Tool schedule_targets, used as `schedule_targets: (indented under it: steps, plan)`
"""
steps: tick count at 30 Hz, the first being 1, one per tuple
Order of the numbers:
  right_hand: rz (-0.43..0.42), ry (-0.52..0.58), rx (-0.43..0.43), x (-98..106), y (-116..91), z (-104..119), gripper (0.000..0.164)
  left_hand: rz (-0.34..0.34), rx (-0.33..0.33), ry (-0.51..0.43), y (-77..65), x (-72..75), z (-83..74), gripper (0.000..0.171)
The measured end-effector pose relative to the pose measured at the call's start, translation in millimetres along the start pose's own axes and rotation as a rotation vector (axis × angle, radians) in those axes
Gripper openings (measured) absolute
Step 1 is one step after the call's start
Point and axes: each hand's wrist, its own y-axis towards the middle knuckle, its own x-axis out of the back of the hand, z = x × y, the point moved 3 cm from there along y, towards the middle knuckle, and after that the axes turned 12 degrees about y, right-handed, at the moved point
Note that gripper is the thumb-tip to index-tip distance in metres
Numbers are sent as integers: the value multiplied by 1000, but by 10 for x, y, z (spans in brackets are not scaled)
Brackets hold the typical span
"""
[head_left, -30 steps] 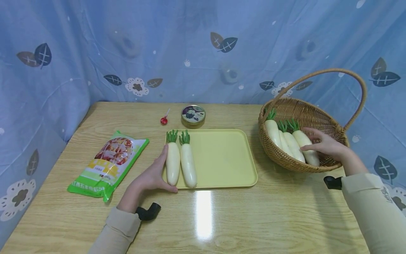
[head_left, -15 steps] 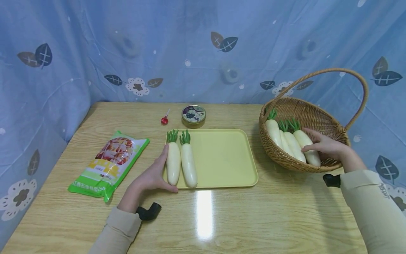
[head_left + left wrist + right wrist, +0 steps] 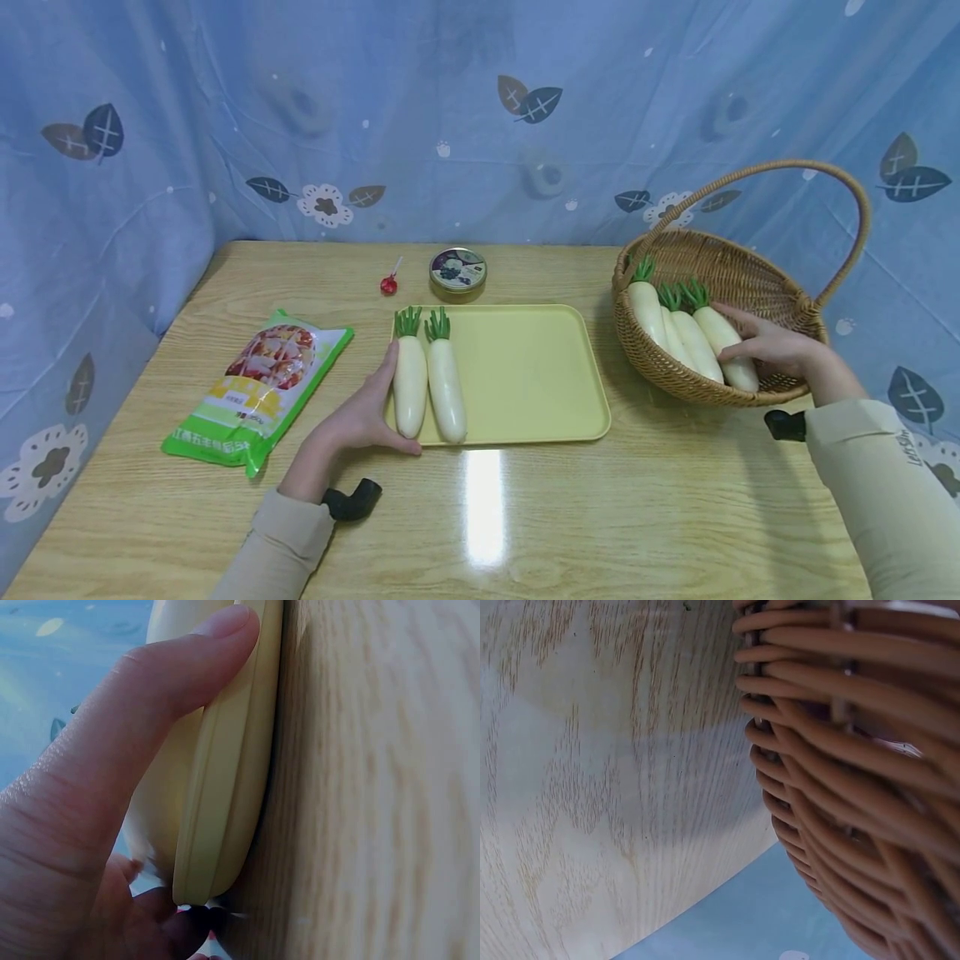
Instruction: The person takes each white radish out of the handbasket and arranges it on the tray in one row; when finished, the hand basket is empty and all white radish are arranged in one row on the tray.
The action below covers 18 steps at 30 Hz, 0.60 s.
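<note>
My left hand (image 3: 363, 412) holds the near left corner of a yellow tray (image 3: 525, 375). The left wrist view shows its thumb (image 3: 187, 664) pressed on the tray's rim (image 3: 225, 765), with other fingers bent around the corner. Two white radishes with green tops lie side by side on the tray, the left radish (image 3: 409, 387) close to that hand and the other radish (image 3: 446, 392) beside it. Inside a wicker basket (image 3: 667, 375), my right hand (image 3: 776, 343) grips the rightmost radish (image 3: 716, 329), thumb across it and fingers behind. The right wrist view shows only basket weave (image 3: 840, 750) and table.
Several more radishes (image 3: 693, 346) lie left of the gripped one. The basket's tall handle (image 3: 787, 164) arches above the right hand. A green food bag (image 3: 258, 387) lies left of the tray; a round tin (image 3: 457, 273) and a red lollipop (image 3: 388, 284) stand behind it.
My right hand's thumb has drawn slightly inward on the rightmost radish, which stays in the basket. The left hand and tray have not moved.
</note>
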Motion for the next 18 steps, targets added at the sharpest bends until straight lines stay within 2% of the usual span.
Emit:
schedule_targets:
  steps: [11,18]
  plan:
    - [-42,-9,2,5,-22,14,95,1,0,0,-7,-6,9,147]
    - [-84,-5,32,-10,-62,47,93,-1,2,1,-5,-8,18,148]
